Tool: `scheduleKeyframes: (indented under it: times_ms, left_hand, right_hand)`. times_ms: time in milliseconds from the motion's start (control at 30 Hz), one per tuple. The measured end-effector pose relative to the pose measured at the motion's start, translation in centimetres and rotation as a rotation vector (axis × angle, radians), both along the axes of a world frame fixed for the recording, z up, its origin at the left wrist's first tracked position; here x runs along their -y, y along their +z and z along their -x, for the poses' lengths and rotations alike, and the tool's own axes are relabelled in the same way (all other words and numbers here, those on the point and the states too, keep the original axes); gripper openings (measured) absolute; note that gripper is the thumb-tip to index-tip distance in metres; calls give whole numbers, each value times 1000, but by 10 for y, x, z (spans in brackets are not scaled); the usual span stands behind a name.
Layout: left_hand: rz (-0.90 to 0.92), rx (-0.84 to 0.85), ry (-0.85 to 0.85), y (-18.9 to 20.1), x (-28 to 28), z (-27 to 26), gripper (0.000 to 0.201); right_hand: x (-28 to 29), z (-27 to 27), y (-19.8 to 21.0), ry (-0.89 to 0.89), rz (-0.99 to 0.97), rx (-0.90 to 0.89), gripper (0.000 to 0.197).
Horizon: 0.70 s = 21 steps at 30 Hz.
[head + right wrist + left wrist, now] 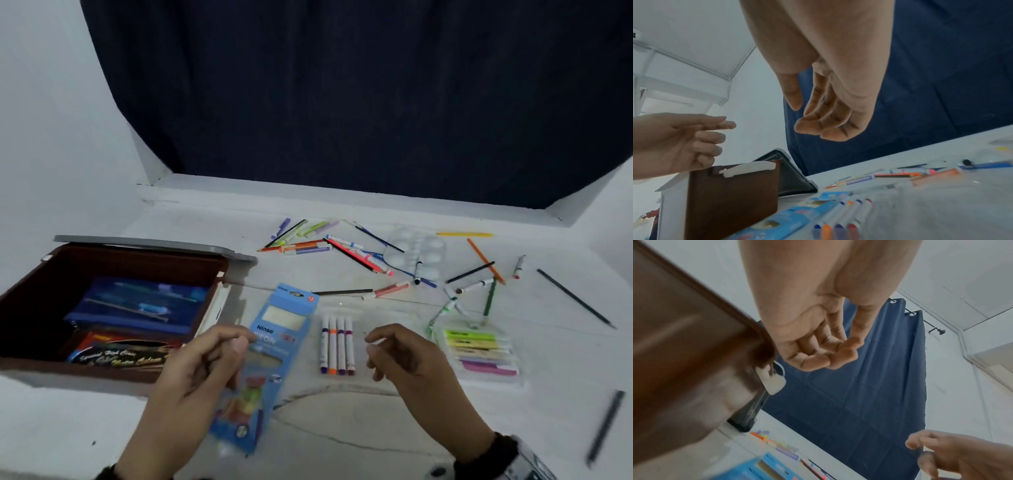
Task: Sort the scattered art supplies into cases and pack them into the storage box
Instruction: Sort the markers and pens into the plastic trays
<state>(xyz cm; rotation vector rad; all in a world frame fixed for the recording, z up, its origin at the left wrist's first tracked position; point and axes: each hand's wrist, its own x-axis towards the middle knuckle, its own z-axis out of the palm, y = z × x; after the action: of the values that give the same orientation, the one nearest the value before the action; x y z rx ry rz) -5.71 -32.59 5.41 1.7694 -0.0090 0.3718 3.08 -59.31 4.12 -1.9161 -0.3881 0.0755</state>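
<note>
At the far left the brown storage box (113,370) stands open on the white table (342,431), its grey lid (154,244) behind it. Inside lie a blue pencil case (137,305) and a dark flat pack of colours (120,353). Just right of the box the left hand (191,370) hangs above the table with its fingers loosely curled, and it holds nothing. Under and beside it lies a light blue pencil carton (274,342), flat on the table. Next to the carton four markers (337,346) lie side by side inside a clear case. Above them the right hand (407,356) hovers, its fingers also relaxed and bent, empty. Further right, a clear case of highlighters (479,353) rests on the table. Behind, many loose pencils and markers (342,246) are scattered, some of them across a clear paint palette (419,253). A dark pencil (575,298) lies alone at the right.
</note>
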Motion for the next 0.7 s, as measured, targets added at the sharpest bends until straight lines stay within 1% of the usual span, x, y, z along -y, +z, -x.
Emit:
scheduleKeyframes:
  times_ms: [100,167,267,367,467,533,633,700]
  left_hand:
    - [49,-11,3,0,31,-7,17]
    - [98,-5,46,1,46,-21,16]
    - [171,24,130,-4,62,-57,13]
    - [142,26,140,-10,69,-106,9]
    - [69,11,207,-17,56,-167,11]
    - [-30,-22,265,-24,43,-209,14]
    - [-275,-107,354,-34,24,-261,18]
    - [-443,-212,379,-38,13,-288,28]
  right_hand:
    - [20,-11,-1,25,29,-24,12]
    - [25,-23,3,39,65,1,12]
    - [20,-50,4,9,90,45,13]
    - [2,-82,2,-29,15,12,14]
    - [-21,-114,5,-25,-17,4,12]
    - [-35,-142,7,-34,24,21,9]
    - [-58,-193,5,-31,135,2,1]
    - [-73,-226,0,1,209,-14,5]
